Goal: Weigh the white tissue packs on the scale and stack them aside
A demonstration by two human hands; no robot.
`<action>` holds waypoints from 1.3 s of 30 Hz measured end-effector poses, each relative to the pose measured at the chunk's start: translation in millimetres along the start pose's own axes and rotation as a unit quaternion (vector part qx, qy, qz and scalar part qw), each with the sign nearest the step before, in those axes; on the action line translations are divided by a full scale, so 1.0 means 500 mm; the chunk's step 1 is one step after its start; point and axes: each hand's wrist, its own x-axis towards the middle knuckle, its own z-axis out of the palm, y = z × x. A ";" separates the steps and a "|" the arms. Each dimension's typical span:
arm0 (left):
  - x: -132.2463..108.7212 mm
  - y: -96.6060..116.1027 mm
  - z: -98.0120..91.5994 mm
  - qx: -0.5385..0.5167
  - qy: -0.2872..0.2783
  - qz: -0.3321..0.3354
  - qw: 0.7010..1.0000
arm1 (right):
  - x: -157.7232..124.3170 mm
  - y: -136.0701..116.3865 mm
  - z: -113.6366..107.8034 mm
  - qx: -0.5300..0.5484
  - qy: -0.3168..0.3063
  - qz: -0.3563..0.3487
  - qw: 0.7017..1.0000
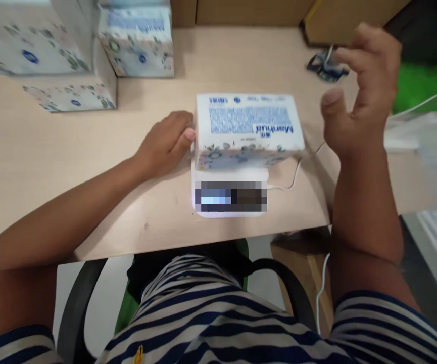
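A white tissue pack [248, 121] with blue print and a leaf pattern lies on a white scale [199, 208] whose display is pixelated. My left hand [168, 144] rests against the pack's left end, fingers together and thumb along its edge; whether it grips the pack is hard to tell. Raised above the table's right side, apart from the pack, my right hand [362, 91] has its fingers curved and apart from the thumb, with nothing between them.
More tissue packs [138, 50] stand at the back left, some stacked. A small dark object [326, 65] lies behind my right hand. A white cable [292, 179] runs right from the scale. Cardboard boxes [248, 12] line the table's back edge.
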 end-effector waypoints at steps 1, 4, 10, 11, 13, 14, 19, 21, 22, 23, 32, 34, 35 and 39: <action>-0.001 -0.005 0.001 0.002 -0.005 0.019 1.000 | 0.028 -0.017 -0.012 0.025 -0.012 0.010 1.000; -0.005 -0.021 0.004 -0.030 0.002 0.019 0.999 | 0.116 -0.095 -0.033 0.068 -0.161 0.006 0.985; 0.002 -0.043 0.032 -0.196 0.127 -0.092 0.968 | 0.199 -0.226 0.047 -0.010 -0.449 -0.018 0.893; 0.006 -0.045 0.034 -0.229 0.146 -0.112 0.956 | 0.213 -0.229 0.062 -0.019 -0.456 -0.022 0.890; 0.011 -0.048 0.034 -0.271 0.195 -0.148 0.931 | 0.266 -0.227 0.084 -0.035 -0.437 -0.046 0.897; 0.012 -0.049 0.033 -0.279 0.224 -0.162 0.920 | 0.304 -0.226 0.093 -0.041 -0.411 -0.061 0.909; 0.003 -0.047 0.029 -0.297 0.293 -0.177 0.891 | 0.536 -0.245 0.177 -0.061 -0.273 -0.084 0.956; -0.001 -0.045 0.030 -0.312 0.280 -0.176 0.891 | 0.601 -0.260 0.238 -0.057 -0.271 -0.060 0.959; -0.003 -0.045 0.031 -0.315 0.274 -0.176 0.891 | 0.623 -0.267 0.271 -0.054 -0.285 -0.047 0.956; -0.005 -0.045 0.031 -0.316 0.269 -0.177 0.892 | 0.640 -0.272 0.304 -0.051 -0.304 -0.034 0.951; -0.018 -0.038 0.028 -0.311 0.262 -0.174 0.897 | 0.650 -0.269 0.451 -0.045 -0.386 -0.001 0.921; -0.020 -0.035 0.024 -0.317 0.253 -0.181 0.896 | 0.647 -0.257 0.458 -0.043 -0.380 -0.021 0.924; -0.021 -0.033 0.022 -0.319 0.247 -0.184 0.896 | 0.646 -0.252 0.462 -0.042 -0.376 -0.032 0.925; -0.029 -0.028 0.017 -0.301 0.231 -0.187 0.906 | 0.644 -0.242 0.478 -0.059 -0.361 -0.053 0.929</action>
